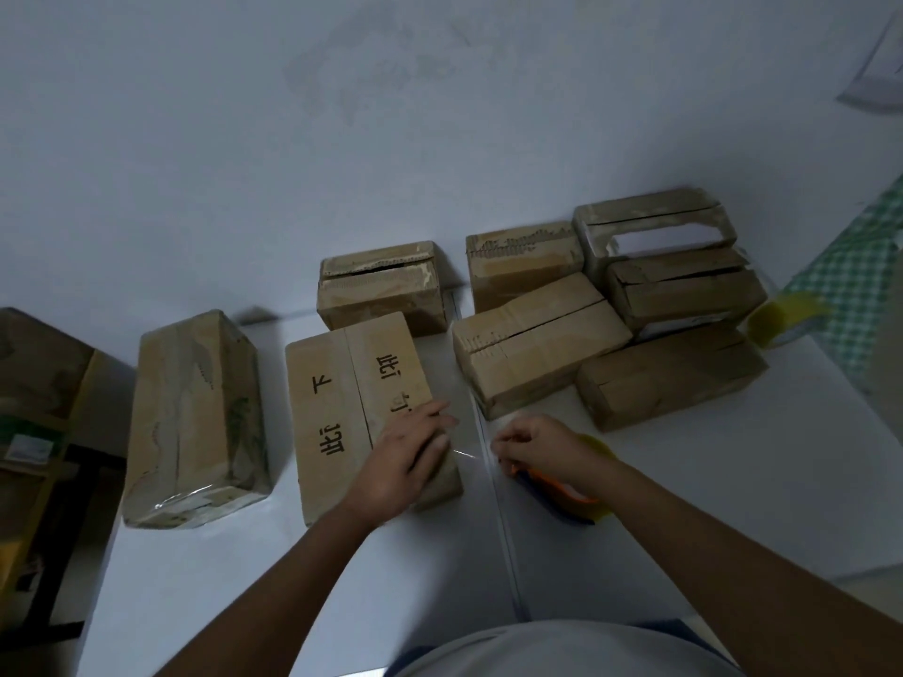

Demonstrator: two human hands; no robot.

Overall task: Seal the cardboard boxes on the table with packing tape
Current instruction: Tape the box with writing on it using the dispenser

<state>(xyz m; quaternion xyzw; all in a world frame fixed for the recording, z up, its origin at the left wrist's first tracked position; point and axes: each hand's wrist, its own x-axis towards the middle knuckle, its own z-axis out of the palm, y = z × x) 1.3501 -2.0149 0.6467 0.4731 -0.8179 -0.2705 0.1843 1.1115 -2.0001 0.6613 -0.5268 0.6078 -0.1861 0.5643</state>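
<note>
A cardboard box with black printed characters (352,398) lies in front of me on the white table (684,505). My left hand (405,456) rests flat on its near right corner, fingers straight, pressing a strip of clear tape (469,454) down. That strip runs right to my right hand (542,449), which grips an orange and blue tape dispenser (567,493) just beside the box. A box wrapped in shiny tape (195,422) lies to the left.
Several more brown boxes (537,344) sit stacked and side by side at the back right, some with open seams. A yellowish tape roll (782,320) stands at the right edge by a green checked cloth (850,280). Cartons (39,383) fill the left.
</note>
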